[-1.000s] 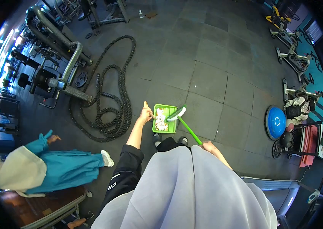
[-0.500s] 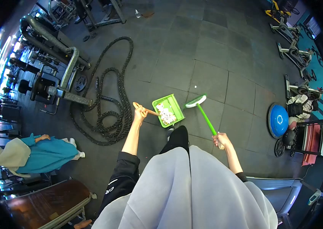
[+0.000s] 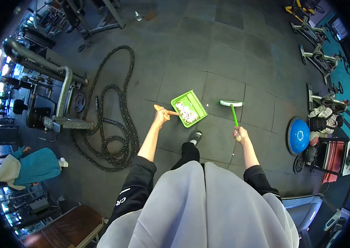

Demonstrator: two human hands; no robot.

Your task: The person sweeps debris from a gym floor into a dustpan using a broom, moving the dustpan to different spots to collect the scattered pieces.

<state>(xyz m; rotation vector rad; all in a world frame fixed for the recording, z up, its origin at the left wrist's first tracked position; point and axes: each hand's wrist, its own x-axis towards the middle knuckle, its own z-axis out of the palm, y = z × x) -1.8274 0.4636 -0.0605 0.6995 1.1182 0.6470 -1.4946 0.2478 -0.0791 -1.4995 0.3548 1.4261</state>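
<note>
A rectangular lime-green dustpan [image 3: 196, 105], askew, holds white scraps [image 3: 187, 115]; apart on its right is a green-handled, white-headed broom [image 3: 234, 115].

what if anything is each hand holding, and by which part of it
The left hand holds the dustpan by its handle; the right hand holds the brush near the end of its stick, away from the head.

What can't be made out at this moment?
In the head view:
White litter in the bright green plastic dustpan: pieces too small to identify.
Tan stick handle on the dustpan: partly covered by the left hand.
Green and white broom: grip partly covered by the right hand.
Brown bench: cut off by the bottom edge.
</note>
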